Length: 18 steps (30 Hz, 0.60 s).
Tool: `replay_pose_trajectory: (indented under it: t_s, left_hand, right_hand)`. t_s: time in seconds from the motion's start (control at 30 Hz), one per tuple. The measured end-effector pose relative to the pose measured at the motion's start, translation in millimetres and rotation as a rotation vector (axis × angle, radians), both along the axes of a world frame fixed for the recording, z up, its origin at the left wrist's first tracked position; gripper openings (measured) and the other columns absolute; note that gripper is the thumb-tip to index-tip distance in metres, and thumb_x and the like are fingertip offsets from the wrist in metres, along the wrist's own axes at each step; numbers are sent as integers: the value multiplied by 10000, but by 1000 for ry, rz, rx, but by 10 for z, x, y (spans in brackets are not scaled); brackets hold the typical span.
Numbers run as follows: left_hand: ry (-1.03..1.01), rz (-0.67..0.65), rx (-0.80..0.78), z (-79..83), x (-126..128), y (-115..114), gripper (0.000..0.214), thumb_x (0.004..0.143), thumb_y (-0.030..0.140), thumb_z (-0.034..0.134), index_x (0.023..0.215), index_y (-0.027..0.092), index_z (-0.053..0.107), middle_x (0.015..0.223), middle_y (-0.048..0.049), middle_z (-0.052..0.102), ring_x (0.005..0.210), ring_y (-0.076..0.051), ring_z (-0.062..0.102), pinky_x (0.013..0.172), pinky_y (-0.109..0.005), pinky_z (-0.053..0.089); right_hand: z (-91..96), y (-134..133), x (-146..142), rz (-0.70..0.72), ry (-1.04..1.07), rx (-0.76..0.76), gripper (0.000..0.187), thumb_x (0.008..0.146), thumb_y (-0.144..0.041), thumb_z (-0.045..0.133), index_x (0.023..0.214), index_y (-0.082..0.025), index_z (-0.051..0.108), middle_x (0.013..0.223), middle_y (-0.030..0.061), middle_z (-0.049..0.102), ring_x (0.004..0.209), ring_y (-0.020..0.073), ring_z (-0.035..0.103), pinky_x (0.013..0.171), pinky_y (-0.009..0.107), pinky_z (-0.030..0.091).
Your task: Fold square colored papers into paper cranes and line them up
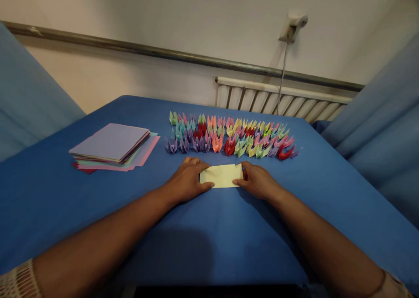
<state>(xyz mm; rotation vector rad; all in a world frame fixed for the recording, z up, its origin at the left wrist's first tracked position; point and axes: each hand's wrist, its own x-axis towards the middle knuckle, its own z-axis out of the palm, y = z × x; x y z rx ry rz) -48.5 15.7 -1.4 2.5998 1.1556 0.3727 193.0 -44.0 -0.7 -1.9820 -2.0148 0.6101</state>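
Note:
A pale yellow sheet of paper (221, 176), folded into a narrow rectangle, lies between my hands near the middle of the blue-covered table (203, 228). My left hand (187, 179) grips its left end, thumb on the near edge and a finger towards the far edge. At the right end, my right hand (257, 179) pinches the paper with the thumb in front and the fingers behind. Just beyond the paper stand rows of folded paper cranes (216, 142) in many colours. The undersides of both hands are hidden.
To the left sits a stack of coloured paper sheets (109, 143), lilac on top. Behind the table are a metal rail (157, 51), a white radiator (262, 98) and a socket with a plugged-in cable (290, 31). Blue curtains (386, 110) hang at both sides.

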Motion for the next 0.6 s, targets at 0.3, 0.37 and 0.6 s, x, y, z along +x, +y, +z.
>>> replay_pose_trajectory:
  t_s: [0.3, 0.37, 0.6]
  left_hand:
    - [-40, -2, -13, 1, 35, 34, 439, 703, 404, 693, 1059, 157, 627, 1124, -112, 608, 1103, -308, 497, 984, -423, 384]
    - [-33, -7, -20, -1, 34, 34, 421, 709, 391, 687, 1050, 152, 626, 1103, -112, 616, 1089, -302, 510, 974, -414, 390]
    - [-47, 2, -27, -17, 21, 31, 599, 727, 420, 680, 1254, 176, 534, 1229, -110, 597, 1143, -312, 494, 982, -442, 397]
  right_hand:
    - [-113, 70, 2, 81, -12, 194, 634, 762, -360, 718, 1306, -132, 485, 1276, 149, 571, 1202, 264, 507, 1024, 388, 363]
    - [-119, 80, 5, 92, -6, 183, 672, 743, -366, 735, 1318, -129, 480, 1279, 147, 570, 1198, 263, 507, 1024, 387, 365]
    - [-107, 103, 3, 93, -13, 150, 632, 722, -388, 752, 1264, -153, 529, 1198, 121, 601, 1125, 261, 533, 953, 377, 401]
